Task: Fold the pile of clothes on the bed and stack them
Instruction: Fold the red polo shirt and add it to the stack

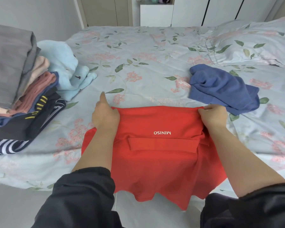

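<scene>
Red shirt (155, 153) far edge, pinched by both hands

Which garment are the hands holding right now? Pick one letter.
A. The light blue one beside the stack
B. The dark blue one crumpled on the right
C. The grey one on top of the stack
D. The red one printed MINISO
D: the left hand and the right hand both grip the far edge of the red garment, while the dark blue garment lies untouched on the bed.
</scene>
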Action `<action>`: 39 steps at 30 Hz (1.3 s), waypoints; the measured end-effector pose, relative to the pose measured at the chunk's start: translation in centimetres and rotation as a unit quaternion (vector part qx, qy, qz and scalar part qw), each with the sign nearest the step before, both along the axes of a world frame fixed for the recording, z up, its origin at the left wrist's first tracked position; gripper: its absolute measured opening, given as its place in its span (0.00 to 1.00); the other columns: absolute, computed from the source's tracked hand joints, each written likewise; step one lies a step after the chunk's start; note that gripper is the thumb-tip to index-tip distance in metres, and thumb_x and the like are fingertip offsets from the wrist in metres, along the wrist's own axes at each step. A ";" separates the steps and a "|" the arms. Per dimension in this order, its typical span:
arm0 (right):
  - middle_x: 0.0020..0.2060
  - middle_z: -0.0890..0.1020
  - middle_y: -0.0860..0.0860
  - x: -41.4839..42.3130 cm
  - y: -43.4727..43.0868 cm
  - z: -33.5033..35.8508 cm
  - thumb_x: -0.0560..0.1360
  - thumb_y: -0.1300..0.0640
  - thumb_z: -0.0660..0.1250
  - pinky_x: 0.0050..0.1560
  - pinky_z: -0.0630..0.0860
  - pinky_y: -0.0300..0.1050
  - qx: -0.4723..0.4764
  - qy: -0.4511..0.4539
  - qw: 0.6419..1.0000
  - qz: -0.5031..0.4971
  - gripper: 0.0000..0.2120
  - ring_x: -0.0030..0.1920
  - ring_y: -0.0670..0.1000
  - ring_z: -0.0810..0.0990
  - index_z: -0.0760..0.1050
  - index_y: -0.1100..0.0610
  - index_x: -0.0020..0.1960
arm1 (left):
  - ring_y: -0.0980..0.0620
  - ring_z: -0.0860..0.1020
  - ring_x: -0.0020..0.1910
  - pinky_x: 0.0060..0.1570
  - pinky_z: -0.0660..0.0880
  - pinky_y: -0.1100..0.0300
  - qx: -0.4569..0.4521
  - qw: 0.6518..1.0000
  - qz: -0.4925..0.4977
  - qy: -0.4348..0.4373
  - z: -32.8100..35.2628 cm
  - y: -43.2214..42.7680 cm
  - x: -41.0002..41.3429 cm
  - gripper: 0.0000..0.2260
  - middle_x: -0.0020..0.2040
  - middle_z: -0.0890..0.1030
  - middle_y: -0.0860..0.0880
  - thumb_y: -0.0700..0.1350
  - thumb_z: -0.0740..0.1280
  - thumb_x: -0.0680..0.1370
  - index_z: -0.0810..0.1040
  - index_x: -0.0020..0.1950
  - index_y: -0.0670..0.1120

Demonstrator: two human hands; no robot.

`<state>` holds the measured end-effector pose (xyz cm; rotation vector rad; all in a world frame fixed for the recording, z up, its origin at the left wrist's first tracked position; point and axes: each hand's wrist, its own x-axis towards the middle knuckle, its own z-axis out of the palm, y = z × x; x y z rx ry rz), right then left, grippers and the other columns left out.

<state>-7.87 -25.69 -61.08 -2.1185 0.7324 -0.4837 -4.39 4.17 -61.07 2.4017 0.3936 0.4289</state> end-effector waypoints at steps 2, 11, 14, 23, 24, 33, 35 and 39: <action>0.52 0.78 0.62 -0.4 0.4 0.5 0.72 0.64 0.65 0.50 0.68 0.47 -0.097 -0.031 0.995 0.012 0.14 0.53 0.60 0.76 0.74 0.64 0.58 | 0.41 0.70 0.61 0.54 0.70 0.49 0.139 0.987 -0.039 -0.068 1.0 -1.3 -0.7 0.31 0.65 0.70 0.42 0.40 0.65 0.75 0.59 0.76 0.46; 0.77 0.53 0.49 -3.4 5.7 -2.0 0.81 0.43 0.46 0.74 0.44 0.59 -0.383 0.163 0.845 0.336 0.27 0.77 0.51 0.49 0.51 0.50 0.78 | 0.46 0.41 0.77 0.72 0.38 0.42 0.313 0.885 -0.304 0.161 -2.2 -5.4 -3.2 0.25 0.79 0.46 0.52 0.60 0.43 0.82 0.44 0.78 0.57; 0.78 0.49 0.46 -2.9 3.6 -2.4 0.80 0.40 0.43 0.73 0.42 0.61 -0.352 0.200 0.868 0.287 0.28 0.77 0.48 0.46 0.48 0.48 0.78 | 0.47 0.40 0.77 0.72 0.36 0.43 0.318 0.888 -0.281 0.176 -2.2 -4.8 -3.3 0.27 0.79 0.44 0.53 0.63 0.41 0.80 0.43 0.78 0.57; 0.78 0.45 0.52 -3.4 2.2 -1.5 0.81 0.42 0.43 0.73 0.40 0.63 -0.365 0.203 0.887 0.196 0.30 0.77 0.53 0.41 0.46 0.55 0.78 | 0.45 0.36 0.77 0.71 0.37 0.38 0.337 0.905 -0.197 0.172 -1.5 -3.7 -3.8 0.28 0.79 0.43 0.50 0.62 0.39 0.80 0.47 0.79 0.53; 0.78 0.46 0.53 -3.5 2.9 -1.3 0.81 0.42 0.44 0.73 0.40 0.62 -0.384 0.161 0.885 0.210 0.30 0.77 0.53 0.42 0.47 0.55 0.78 | 0.45 0.36 0.77 0.71 0.37 0.38 0.347 0.901 -0.224 0.133 -1.5 -4.3 -4.0 0.27 0.79 0.44 0.50 0.61 0.41 0.81 0.47 0.79 0.54; 0.78 0.50 0.53 -1.2 2.7 -0.7 0.78 0.57 0.61 0.73 0.42 0.62 -0.309 0.150 0.879 0.332 0.29 0.77 0.53 0.45 0.56 0.49 0.76 | 0.47 0.43 0.78 0.73 0.39 0.47 0.310 0.885 -0.330 0.109 -0.7 -3.4 -1.2 0.30 0.79 0.53 0.50 0.41 0.59 0.79 0.52 0.78 0.54; 0.78 0.49 0.52 0.3 1.8 0.2 0.75 0.55 0.67 0.74 0.42 0.62 -0.281 0.192 0.875 0.345 0.37 0.77 0.53 0.44 0.51 0.48 0.77 | 0.48 0.40 0.77 0.72 0.38 0.43 0.300 0.881 -0.324 0.168 0.0 -2.6 0.4 0.33 0.79 0.51 0.51 0.48 0.63 0.79 0.48 0.78 0.56; 0.74 0.62 0.52 2.3 0.7 2.1 0.68 0.48 0.75 0.73 0.54 0.59 -0.273 0.284 0.838 0.376 0.47 0.73 0.56 0.60 0.51 0.49 0.77 | 0.46 0.56 0.76 0.72 0.46 0.42 0.297 0.856 -0.338 0.255 2.4 -2.4 2.7 0.41 0.76 0.61 0.48 0.56 0.72 0.72 0.53 0.78 0.53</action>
